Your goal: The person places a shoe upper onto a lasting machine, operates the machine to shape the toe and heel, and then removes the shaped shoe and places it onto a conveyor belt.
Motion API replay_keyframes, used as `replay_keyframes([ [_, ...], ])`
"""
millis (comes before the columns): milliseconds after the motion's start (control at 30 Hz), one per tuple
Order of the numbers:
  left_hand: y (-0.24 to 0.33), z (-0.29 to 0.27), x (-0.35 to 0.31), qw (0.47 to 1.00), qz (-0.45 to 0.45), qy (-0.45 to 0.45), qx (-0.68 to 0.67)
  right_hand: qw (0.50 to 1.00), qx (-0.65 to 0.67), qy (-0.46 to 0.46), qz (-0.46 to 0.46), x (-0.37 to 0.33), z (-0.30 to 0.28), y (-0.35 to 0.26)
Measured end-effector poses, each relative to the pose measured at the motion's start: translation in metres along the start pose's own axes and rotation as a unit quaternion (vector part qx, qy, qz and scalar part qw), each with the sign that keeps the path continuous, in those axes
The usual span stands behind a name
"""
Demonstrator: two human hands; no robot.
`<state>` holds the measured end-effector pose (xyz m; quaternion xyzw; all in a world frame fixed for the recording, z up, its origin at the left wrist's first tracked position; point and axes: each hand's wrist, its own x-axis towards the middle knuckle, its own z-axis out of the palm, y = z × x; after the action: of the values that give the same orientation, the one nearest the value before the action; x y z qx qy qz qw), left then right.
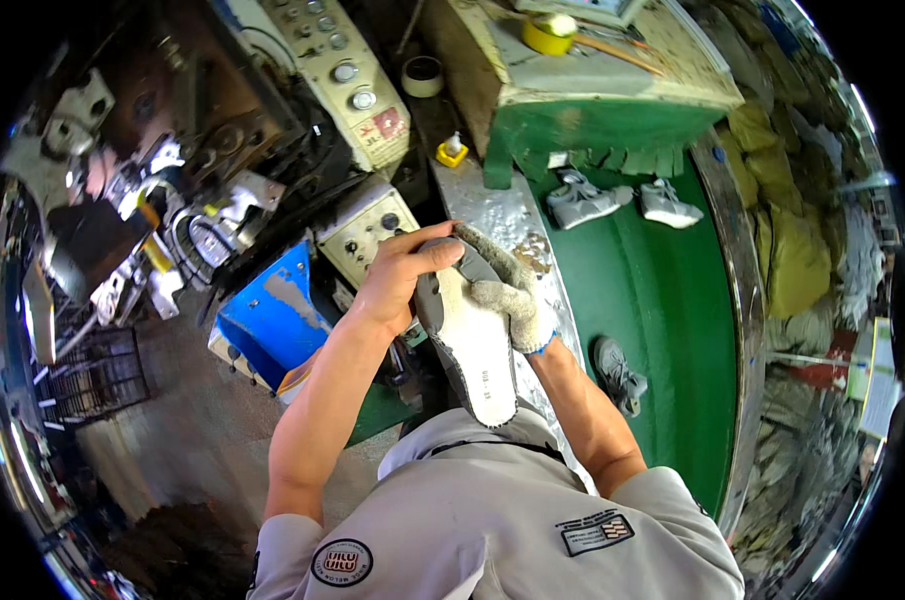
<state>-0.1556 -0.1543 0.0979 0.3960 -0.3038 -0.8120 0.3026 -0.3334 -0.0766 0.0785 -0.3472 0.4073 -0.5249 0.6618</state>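
A grey shoe upper (450, 352) is held in front of my waist with its pale sole side (484, 365) facing up. Its toe points away from me and its heel toward my body. My bare left hand (404, 272) grips it near the toe from the left, the thumb laid across the dark toe edge. On the other side my right hand (512, 297), in a grey-white knitted glove, is closed on the forefoot. Whatever lies under the shoe, including some of my fingers, is hidden.
To the right runs a green belt (662, 300) carrying several grey shoes (620, 375). A metal ledge (497, 215) borders it. On the left stand a machine (207, 235), a control panel (357, 95) and a blue tray (275, 318). A yellow tape roll (547, 38) rests on the cabinet.
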Motion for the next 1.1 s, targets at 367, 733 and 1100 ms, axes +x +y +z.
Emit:
replay_keyframes([
  [367,-0.047,0.092,0.064,0.99,0.019,-0.046,0.13,0.997,0.059,0.043,0.001,-0.03,-0.103,-0.02],
  [733,-0.132,-0.032,0.028,0.947,-0.038,0.161,0.273,0.719,-0.549,0.165,0.393,0.001,-0.37,0.034],
  [1100,-0.163,-0.026,-0.042,0.949,-0.091,0.18,0.242,0.758,-0.083,0.643,0.075,0.149,-0.463,0.157],
])
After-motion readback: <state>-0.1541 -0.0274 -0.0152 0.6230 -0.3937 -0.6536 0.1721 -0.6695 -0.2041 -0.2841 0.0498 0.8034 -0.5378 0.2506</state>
